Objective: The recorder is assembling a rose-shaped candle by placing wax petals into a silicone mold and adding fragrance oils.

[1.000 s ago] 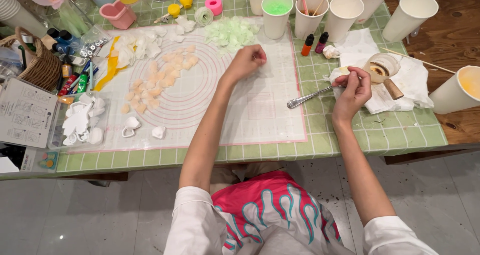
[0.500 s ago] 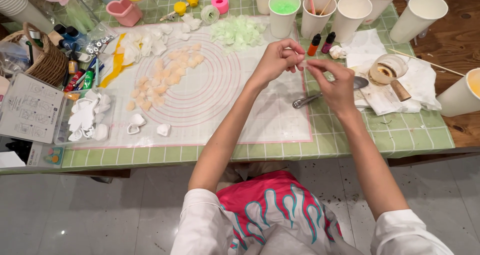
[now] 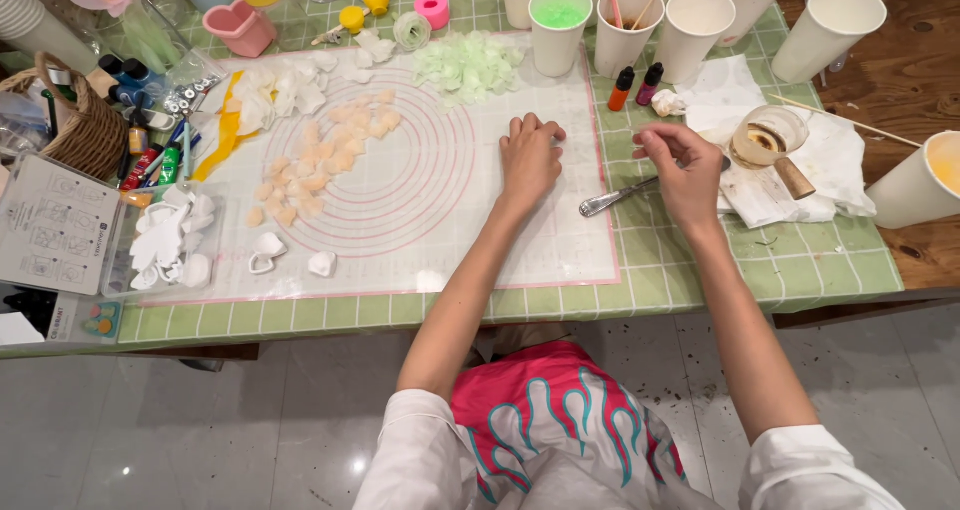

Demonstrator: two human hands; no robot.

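Observation:
My left hand [image 3: 530, 158] rests palm down on the white silicone mat [image 3: 450, 240] with pink rings, near its right edge, fingers bent and tips touching the mat. Nothing shows in it. My right hand [image 3: 685, 165] hovers just right of the mat over the green tiled cloth, thumb and forefinger pinched together; I cannot see anything between them. A metal spoon [image 3: 608, 201] lies under that hand, its bowl pointing towards the mat. Peach petals [image 3: 325, 160] and pale green petals [image 3: 465, 65] lie on the mat.
Paper cups [image 3: 560, 15] with colours line the far edge, with two small dye bottles [image 3: 636, 85] in front. A glass pot [image 3: 765, 138] on white tissue sits to the right. White petals [image 3: 165, 240], a basket [image 3: 75, 125] and markers are at left.
My hands were together at the mat's right edge, pinching something thin. They have since parted: the left has dropped onto the mat and the right has moved right, over the spoon.

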